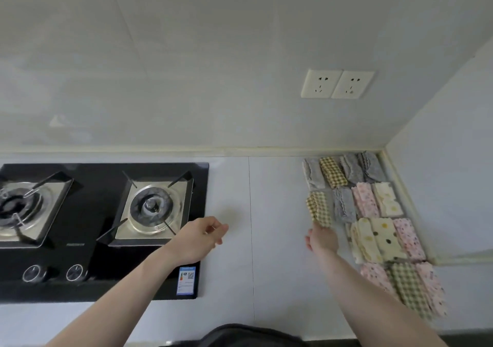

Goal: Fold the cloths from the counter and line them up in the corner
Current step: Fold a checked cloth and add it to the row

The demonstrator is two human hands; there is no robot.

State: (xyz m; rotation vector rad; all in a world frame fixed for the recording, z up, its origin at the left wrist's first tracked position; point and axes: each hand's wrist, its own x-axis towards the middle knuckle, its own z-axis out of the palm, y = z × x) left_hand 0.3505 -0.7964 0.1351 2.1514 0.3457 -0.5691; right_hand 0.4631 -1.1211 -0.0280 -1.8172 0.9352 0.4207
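**Item: yellow gingham cloth, folded, being placed**

Your right hand pinches the yellow gingham cloth by its near end, leftmost beside the grey cloth. Your left hand hangs loosely curled, empty. Risk: a sideways pull on letting go could skew its row.

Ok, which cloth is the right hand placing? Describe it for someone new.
Start at the counter's back right corner, where folded cloths lie in rows. In the second row from the wall, the yellow checked cloth sits at the left end, touched by the right hand.
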